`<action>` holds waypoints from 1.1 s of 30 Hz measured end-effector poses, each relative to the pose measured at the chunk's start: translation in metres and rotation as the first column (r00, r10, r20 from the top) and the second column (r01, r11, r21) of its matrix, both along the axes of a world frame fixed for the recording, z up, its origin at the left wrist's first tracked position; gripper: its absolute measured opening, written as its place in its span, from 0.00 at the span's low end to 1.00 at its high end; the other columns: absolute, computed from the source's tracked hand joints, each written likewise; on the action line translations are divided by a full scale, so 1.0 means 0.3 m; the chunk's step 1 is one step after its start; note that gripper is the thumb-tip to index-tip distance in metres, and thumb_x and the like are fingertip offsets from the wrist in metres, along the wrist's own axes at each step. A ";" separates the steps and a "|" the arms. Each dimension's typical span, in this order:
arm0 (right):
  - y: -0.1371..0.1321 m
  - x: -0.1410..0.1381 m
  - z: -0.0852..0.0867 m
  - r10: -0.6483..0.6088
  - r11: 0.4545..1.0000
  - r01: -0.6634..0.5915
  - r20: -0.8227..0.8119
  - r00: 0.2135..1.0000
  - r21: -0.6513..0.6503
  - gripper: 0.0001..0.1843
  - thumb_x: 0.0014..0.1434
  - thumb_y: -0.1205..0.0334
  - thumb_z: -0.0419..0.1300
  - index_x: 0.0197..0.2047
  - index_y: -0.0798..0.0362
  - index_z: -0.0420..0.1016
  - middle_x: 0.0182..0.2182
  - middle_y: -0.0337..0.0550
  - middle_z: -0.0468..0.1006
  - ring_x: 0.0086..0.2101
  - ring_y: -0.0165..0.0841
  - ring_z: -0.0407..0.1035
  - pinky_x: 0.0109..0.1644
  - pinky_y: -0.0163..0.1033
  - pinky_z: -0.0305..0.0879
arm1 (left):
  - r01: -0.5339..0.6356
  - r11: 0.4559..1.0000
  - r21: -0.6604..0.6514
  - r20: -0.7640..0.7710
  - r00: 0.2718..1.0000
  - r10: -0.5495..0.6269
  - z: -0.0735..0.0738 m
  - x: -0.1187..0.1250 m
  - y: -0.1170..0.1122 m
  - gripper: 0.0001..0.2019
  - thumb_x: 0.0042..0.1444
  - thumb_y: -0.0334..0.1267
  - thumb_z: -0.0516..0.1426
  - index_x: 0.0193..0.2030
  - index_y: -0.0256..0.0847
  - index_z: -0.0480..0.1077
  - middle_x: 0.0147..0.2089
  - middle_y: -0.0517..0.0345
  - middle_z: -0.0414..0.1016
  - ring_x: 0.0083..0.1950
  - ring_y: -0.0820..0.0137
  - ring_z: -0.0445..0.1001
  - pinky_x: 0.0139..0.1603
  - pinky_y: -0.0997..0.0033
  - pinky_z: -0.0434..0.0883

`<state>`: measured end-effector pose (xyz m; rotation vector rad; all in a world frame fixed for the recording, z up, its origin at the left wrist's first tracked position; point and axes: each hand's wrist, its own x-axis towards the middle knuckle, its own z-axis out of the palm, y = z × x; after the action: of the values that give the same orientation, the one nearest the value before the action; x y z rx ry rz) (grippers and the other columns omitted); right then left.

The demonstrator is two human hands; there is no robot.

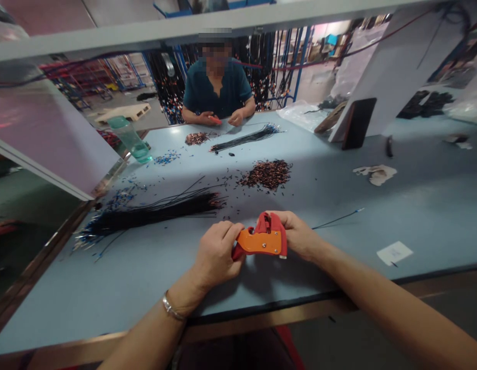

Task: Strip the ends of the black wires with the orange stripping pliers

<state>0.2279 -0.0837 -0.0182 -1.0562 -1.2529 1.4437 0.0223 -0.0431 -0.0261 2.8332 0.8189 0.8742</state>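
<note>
My left hand [218,252] is wrapped round the handles of an orange and red wire stripper [263,242], held just above the table near its front edge. My right hand [300,236] is closed at the right end of the tool, its fingertips partly hidden behind the red head. From behind this hand a thin black wire [336,219] sticks out to the right, with a blue tip; its other end is hidden. To the left lies a thick bundle of black wires [157,211] with blue ends at the left and copper-coloured ends at the right.
Beyond my hands is a pile of copper and black scraps [267,173]. Across the table [330,185] a person [217,87] holds a red tool beside another wire bundle [244,139]. A green bottle [132,141], a phone-like dark slab [359,124] and a paper label [394,253] stand or lie around.
</note>
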 end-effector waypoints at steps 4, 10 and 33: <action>-0.002 -0.001 -0.005 0.022 1.000 -0.022 0.017 1.000 0.008 0.09 0.53 0.59 0.63 0.29 0.55 0.69 0.22 0.33 0.70 0.22 0.22 0.62 0.26 0.28 0.61 | 0.012 1.000 -0.003 0.003 1.000 -0.012 0.001 -0.001 0.001 0.17 0.48 0.33 0.56 0.47 0.37 0.66 0.36 0.48 0.71 0.36 0.62 0.68 0.37 0.63 0.68; -0.004 -0.004 0.002 0.037 0.998 -0.038 0.022 0.999 0.039 0.08 0.53 0.61 0.62 0.28 0.56 0.69 0.22 0.33 0.70 0.21 0.21 0.60 0.24 0.27 0.60 | 0.024 0.999 -0.025 0.011 1.000 -0.023 -0.004 -0.001 0.004 0.18 0.47 0.33 0.56 0.47 0.36 0.66 0.37 0.47 0.71 0.37 0.61 0.69 0.37 0.62 0.68; 0.001 -0.019 0.005 0.020 0.998 -0.024 -0.066 0.998 -0.055 0.13 0.44 0.60 0.69 0.23 0.55 0.69 0.18 0.31 0.66 0.21 0.22 0.60 0.27 0.30 0.58 | 0.040 0.995 0.086 -0.015 0.999 -0.039 -0.016 0.000 -0.002 0.03 0.53 0.31 0.53 0.35 0.38 0.66 0.26 0.56 0.71 0.26 0.67 0.68 0.26 0.69 0.60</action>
<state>0.2223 -0.0834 -0.0167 -1.0269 -1.1873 1.5253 0.0223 -0.0436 -0.0310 2.9218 0.7412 0.9076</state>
